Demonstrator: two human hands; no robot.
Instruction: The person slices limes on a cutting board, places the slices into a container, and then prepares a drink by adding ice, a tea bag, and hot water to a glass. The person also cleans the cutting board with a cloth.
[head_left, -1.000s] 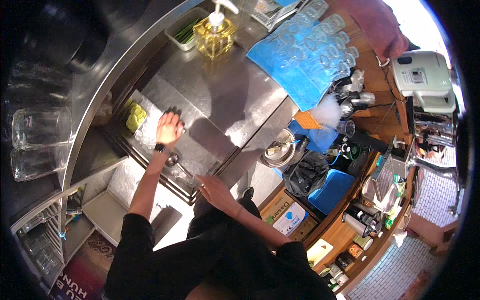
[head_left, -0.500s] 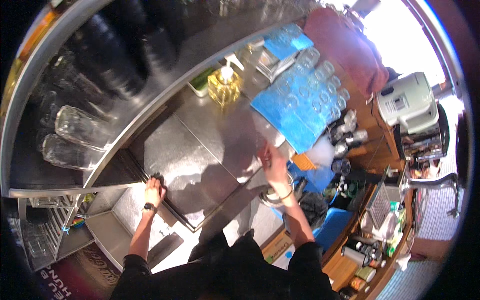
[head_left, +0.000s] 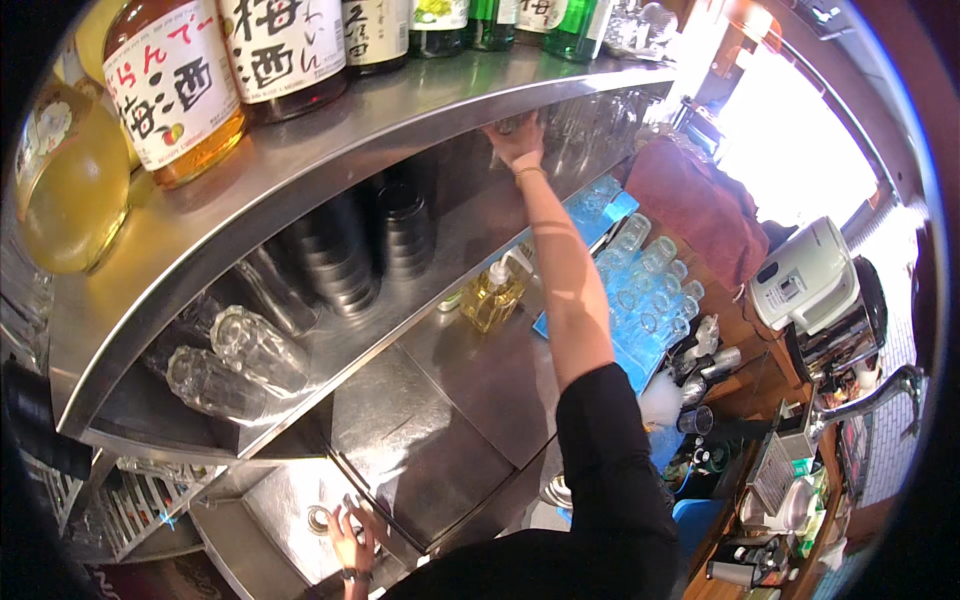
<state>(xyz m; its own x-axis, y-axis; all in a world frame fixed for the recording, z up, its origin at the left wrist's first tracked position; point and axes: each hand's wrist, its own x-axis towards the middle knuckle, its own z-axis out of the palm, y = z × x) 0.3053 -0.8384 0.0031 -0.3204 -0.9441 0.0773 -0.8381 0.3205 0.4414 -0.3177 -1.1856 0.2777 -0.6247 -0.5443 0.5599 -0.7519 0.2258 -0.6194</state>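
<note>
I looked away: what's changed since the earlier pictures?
The right hand moved up and forward into the shelf; whether it holds anything is unclear. The left hand moved from the ice bin back toward the sink; a steel cover now hides the bin. The pump bottle and glasses on the blue cloth stayed.

The person is standing at what is looking like a bar's drinks counter: labelled drink bottles (head_left: 185,95) are lining the steel shelf (head_left: 335,122) above and left of the right hand (head_left: 517,143), many drinking glasses (head_left: 650,285) are clustering right of its forearm, and a steel sink (head_left: 285,495) is lying beneath the left hand (head_left: 352,545).
</note>
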